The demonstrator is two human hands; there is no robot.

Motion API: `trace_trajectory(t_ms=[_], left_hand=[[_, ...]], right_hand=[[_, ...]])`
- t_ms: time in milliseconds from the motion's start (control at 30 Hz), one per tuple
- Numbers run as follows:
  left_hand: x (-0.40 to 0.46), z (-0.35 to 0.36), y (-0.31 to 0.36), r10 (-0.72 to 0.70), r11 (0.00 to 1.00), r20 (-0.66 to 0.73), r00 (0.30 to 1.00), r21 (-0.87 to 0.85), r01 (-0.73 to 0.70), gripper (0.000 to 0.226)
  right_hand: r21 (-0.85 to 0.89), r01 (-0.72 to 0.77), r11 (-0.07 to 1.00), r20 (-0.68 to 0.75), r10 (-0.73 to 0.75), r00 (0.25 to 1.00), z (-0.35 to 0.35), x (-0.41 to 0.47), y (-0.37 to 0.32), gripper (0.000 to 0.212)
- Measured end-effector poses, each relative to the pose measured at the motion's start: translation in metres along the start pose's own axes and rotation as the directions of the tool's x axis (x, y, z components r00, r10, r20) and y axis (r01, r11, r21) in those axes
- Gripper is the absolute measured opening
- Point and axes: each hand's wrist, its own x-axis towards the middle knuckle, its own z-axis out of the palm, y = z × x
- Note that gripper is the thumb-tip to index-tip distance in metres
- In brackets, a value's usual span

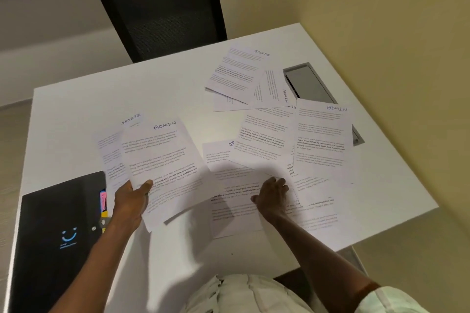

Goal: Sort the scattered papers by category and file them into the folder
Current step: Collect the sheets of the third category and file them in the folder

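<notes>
Sorting is underway: the left hand pinches an ADMIN sheet lifted beside the black folder, while the right hand rests loose fingers on the papers scattered over the bench, probably seeking another ADMIN sheet.

Office, white desk with cable hatch, mesh chair, printed papers

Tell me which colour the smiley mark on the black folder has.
Light blue, on the black folder, clearest in the head view.
</notes>
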Motion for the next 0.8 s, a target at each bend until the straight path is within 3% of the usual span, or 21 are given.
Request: trace_trajectory(t_ms=[167, 300, 400, 533, 633, 700, 800], left_hand=[[0.002, 0.003, 0.001, 0.006, 1.0, 0.002, 1.0, 0.02, -0.006, 0.039], [0.005, 0.004, 0.004, 0.009, 0.999, 0.013, 1.0, 0.033, -0.009, 0.04], [0.004, 0.008, 0.007, 0.019, 0.999, 0.023, 1.0, 0.038, -0.02, 0.034], [0.001, 0.015, 0.007, 0.011, 0.999, 0.024, 1.0, 0.038, -0.012, 0.031], [-0.002, 0.024, 0.006, 0.005, 0.999, 0.026, 1.0, 0.034, -0.006, 0.03], [-0.007, 0.028, 0.01, 0.001, 1.0, 0.032, 0.999, 0.022, -0.002, 0.026], [-0.01, 0.024, 0.019, -0.005, 1.0, 0.026, 1.0, 0.007, 0.004, 0.029]], right_hand=[[-0.03, 0.073, 0.997, -0.028, -0.074, 0.997, 0.004, 0.0, -0.013, 0.036], [-0.025, 0.17, 0.985, -0.003, -0.17, 0.985, 0.01, -0.002, -0.012, 0.025], [-0.05, 0.234, 0.971, 0.052, -0.232, 0.971, 0.015, -0.002, -0.008, 0.037], [-0.048, 0.347, 0.937, 0.209, -0.33, 0.921, 0.022, -0.002, -0.009, 0.076], [0.121, 0.385, 0.915, 0.313, -0.403, 0.86, 0.02, 0.0, -0.017, 0.065], [0.285, 0.317, 0.905, 0.2, -0.379, 0.903, 0.015, 0.004, -0.019, 0.055], [0.121, 0.354, 0.927, -0.095, -0.344, 0.934, 0.005, 0.02, -0.01, 0.055]])
